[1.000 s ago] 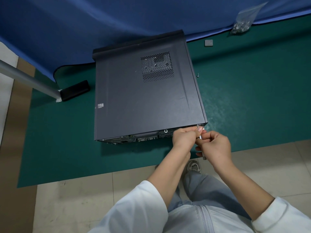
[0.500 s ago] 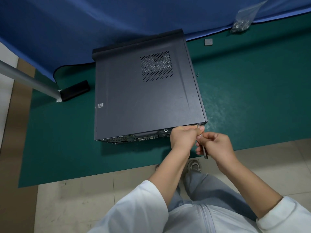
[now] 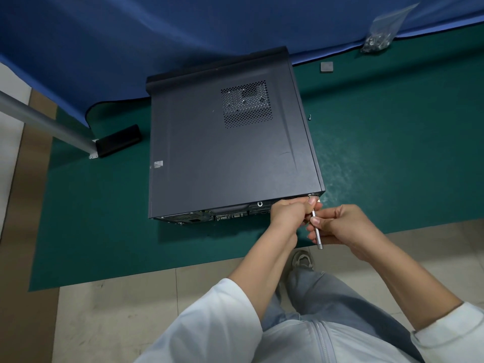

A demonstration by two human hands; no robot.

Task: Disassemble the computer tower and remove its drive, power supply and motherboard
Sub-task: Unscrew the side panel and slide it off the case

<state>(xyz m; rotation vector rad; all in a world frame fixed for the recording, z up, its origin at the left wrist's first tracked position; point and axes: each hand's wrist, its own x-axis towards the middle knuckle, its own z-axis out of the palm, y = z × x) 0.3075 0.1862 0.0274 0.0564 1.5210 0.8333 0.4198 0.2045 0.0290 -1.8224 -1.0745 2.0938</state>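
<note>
A dark grey computer tower lies on its side on a green mat, its rear panel with ports facing me. A slim silver screwdriver bit points at a screw at the rear panel's top right corner. My left hand pinches the bit's front end next to that screw. My right hand grips the bit's shaft lower down. The closed side panel hides the tower's inside.
A loose screw lies on the mat right of the tower. Farther back are a small grey square pad and a clear bag of screws. A black block and a metal pole stand left. Blue cloth covers the back.
My right hand has slid a little right and down along the bit, so more of the silver shaft shows. My left hand stays at the corner screw.
</note>
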